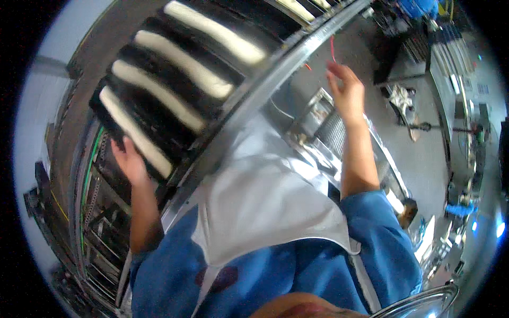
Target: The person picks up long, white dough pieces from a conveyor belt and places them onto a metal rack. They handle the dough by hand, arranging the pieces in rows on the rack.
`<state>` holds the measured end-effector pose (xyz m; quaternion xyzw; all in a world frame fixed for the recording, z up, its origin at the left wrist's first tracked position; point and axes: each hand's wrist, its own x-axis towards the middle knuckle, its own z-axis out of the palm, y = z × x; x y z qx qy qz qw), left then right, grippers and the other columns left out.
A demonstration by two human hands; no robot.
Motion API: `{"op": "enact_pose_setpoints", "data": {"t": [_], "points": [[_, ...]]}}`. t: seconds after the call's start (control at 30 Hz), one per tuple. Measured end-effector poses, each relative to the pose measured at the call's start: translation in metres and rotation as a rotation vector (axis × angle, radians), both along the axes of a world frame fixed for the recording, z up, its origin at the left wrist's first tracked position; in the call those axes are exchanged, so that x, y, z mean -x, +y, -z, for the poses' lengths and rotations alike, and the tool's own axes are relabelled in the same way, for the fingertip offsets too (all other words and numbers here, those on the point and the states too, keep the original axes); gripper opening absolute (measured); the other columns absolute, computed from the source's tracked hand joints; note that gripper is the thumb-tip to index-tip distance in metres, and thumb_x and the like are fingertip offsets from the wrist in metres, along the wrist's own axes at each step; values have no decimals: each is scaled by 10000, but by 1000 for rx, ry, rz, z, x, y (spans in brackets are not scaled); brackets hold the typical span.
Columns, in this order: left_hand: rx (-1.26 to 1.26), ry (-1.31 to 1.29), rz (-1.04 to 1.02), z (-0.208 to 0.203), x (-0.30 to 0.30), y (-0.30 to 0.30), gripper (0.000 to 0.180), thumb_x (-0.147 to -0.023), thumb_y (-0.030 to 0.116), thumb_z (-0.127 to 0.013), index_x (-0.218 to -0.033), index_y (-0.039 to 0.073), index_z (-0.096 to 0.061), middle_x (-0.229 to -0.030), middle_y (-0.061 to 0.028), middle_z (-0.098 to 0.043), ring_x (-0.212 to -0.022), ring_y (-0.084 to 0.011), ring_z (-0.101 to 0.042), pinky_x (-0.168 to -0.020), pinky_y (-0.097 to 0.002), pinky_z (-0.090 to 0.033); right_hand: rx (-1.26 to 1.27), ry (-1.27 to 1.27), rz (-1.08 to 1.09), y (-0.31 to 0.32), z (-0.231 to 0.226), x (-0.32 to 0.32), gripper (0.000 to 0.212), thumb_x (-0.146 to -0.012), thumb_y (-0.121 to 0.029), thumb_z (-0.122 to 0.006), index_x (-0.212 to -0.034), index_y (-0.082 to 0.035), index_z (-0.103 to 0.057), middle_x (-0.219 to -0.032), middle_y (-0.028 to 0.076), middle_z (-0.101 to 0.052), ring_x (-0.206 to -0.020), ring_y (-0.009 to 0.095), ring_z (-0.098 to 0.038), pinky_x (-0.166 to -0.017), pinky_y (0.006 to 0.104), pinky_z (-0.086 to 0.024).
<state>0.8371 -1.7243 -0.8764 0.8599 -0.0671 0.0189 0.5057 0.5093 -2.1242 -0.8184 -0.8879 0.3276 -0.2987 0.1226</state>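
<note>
Several long pale dough strips lie side by side in the grooves of a dark tray at the upper left. At the tray's near left end is my left hand, fingers apart, beside the nearest dough strip. No object shows in it; whether its fingertips touch the tray cannot be made out. My right hand is raised away from the tray, over the floor, with thumb and fingers curved and a gap between them. A thin red line shows just beyond its fingertips; whether they touch it is unclear.
A metal rail runs along the tray's near side, close to my apron. Below my right forearm stands a metal unit with a perforated panel. A work table is at the far right, and a rack-like frame at the left.
</note>
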Motion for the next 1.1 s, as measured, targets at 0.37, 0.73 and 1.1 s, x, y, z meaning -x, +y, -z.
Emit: {"op": "enact_pose_setpoints", "data": {"t": [0.37, 0.73, 1.1], "points": [[-114, 40, 44, 24, -39, 46, 637, -920, 362, -572, -1390, -6, -351, -1369, -203, -423, -1157, -277, -479, -980, -353, -383, 42, 449, 633, 102, 115, 344, 525, -804, -270, -679, -1246, -65, -484, -1274, 153, -498, -1210, 344, -447, -1047, 485, -308], [-11, 81, 84, 15, -27, 61, 639, -935, 288, -557, -1421, -13, -272, -1385, -209, -395, -1184, -270, -457, -1011, -353, -357, -322, -39, 763, 51, 110, 425, 426, -875, -424, -550, -1102, -64, -560, -916, 92, -611, -775, 205, -567, -729, 355, -459], [84, -32, 31, 10, -9, 85, 485, -949, 146, -524, -1371, -18, -349, -1224, -106, -546, -1063, -180, -525, -941, -292, -393, -72, -1215, 123, 2, -195, 179, 680, -857, -674, -400, -1168, -84, -535, -942, 92, -556, -854, 253, -582, -810, 436, -514]]}}
